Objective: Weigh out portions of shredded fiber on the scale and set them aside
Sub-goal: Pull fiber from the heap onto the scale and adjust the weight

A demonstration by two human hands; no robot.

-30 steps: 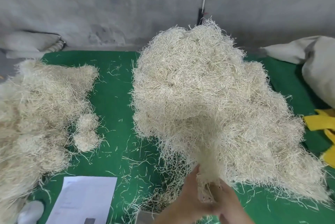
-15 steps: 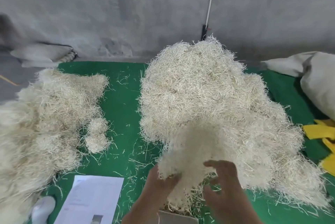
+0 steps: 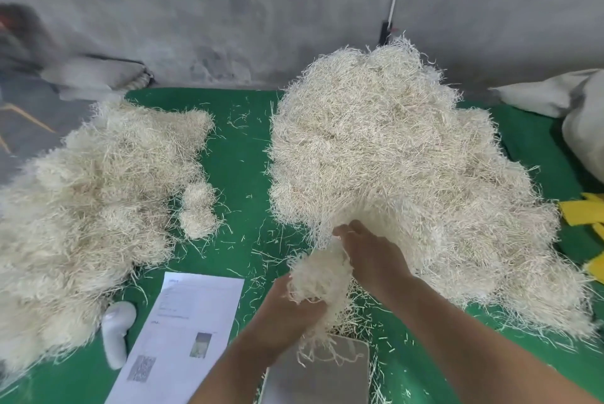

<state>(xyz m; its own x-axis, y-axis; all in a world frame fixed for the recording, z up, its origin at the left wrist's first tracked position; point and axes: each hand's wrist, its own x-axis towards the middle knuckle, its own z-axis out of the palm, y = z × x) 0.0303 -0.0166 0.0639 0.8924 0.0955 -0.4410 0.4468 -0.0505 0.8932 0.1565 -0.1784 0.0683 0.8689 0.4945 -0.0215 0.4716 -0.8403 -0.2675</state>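
Observation:
A big heap of pale shredded fiber [image 3: 402,168] covers the right half of the green table. My left hand [image 3: 287,309] grips a loose tuft of fiber [image 3: 322,276] just above the scale's steel platform [image 3: 323,371] at the bottom centre. My right hand [image 3: 366,250] reaches into the heap's near edge, its fingers curled into the strands beside the tuft. A second wide pile of fiber [image 3: 88,194] lies at the left, with two small rounded portions [image 3: 197,211] beside it.
A printed paper sheet [image 3: 186,335] lies left of the scale, and a white handheld device [image 3: 116,335] beside it. Yellow pieces [image 3: 585,214] and a grey sack [image 3: 585,116] sit at the right edge. A concrete wall stands behind the green table [image 3: 242,155].
My hands have risen from the table's near edge into the heap. The left hand now holds a separated tuft over the scale, and the camera has tilted down, showing the scale platform.

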